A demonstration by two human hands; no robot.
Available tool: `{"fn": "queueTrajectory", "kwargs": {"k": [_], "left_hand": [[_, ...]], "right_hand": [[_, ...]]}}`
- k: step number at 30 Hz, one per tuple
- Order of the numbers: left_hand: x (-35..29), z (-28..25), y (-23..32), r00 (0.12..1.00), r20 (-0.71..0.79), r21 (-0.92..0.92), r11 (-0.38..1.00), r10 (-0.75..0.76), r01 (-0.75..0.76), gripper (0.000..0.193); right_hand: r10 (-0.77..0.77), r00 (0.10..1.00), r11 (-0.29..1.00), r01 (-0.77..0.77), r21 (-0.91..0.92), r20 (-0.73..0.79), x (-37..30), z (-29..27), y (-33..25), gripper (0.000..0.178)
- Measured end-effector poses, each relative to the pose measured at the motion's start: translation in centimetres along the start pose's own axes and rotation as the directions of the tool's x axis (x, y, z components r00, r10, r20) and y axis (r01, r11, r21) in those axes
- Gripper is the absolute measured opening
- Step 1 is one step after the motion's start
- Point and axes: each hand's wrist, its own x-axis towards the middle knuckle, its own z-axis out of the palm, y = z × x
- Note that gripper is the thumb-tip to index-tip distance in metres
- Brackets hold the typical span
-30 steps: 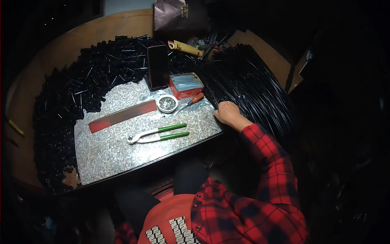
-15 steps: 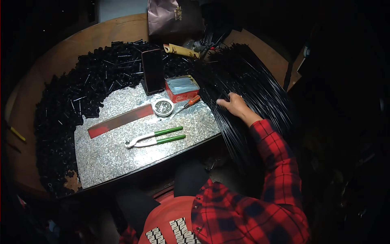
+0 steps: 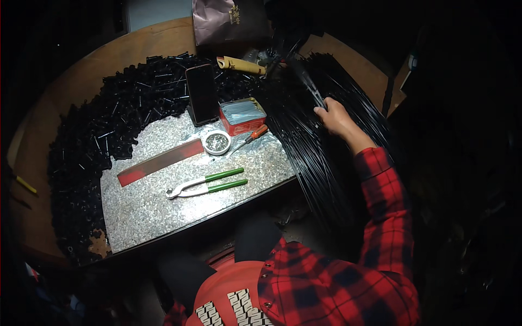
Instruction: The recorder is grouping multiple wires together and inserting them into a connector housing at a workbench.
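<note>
My right hand reaches over the far right side of the table, its fingers closed on a small bunch of thin dark rods. These point away from me and are blurred, so their exact number and kind cannot be made out. Beneath and around the hand spreads a large pile of long black rods, some overhanging the table's near edge. Left of the pile lie an orange-handled screwdriver and a red tin packed with thin pale metal pins. My left hand is out of sight.
Green-handled pincers and a worn red bar lie on the speckled board. Near them are a white bowl of small metal bits and a propped phone. Black parts heap leftward; a paper bag stands behind.
My right hand has moved up and to the right, away from the near part of the rod pile. The dark rods in it now show raised above the pile.
</note>
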Motion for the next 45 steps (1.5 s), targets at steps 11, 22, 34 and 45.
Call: {"fn": "queueTrajectory", "kwargs": {"k": [11, 22, 34, 45], "left_hand": [[-3.2, 4.6, -5.2, 0.872, -0.040, -0.081, 0.871, -0.488, 0.484, 0.055], [-5.4, 10.0, -14.9, 0.731, -0.080, 0.329, 0.674, -0.678, 0.662, 0.113], [-5.5, 5.7, -20.2, 0.650, -0.299, -0.492, 0.696, -0.699, 0.522, 0.059], [-6.6, 3.9, -16.4, 0.474, -0.206, -0.458, 0.512, -0.856, 0.726, 0.048]], "right_hand": [[-0.398, 0.897, 0.900, 0.422, 0.109, -0.191, -5.9, -1.4, -9.3, 0.025], [-0.763, 0.646, 0.603, 0.722, 0.339, -0.018, -13.8, 2.8, -19.4, 0.021], [-0.895, 0.432, 0.428, 0.758, 0.492, 0.113, -16.5, 4.5, -24.0, 0.023], [-0.766, 0.580, 0.587, 0.456, 0.669, 0.278, -15.7, 5.7, -24.2, 0.018]]}}
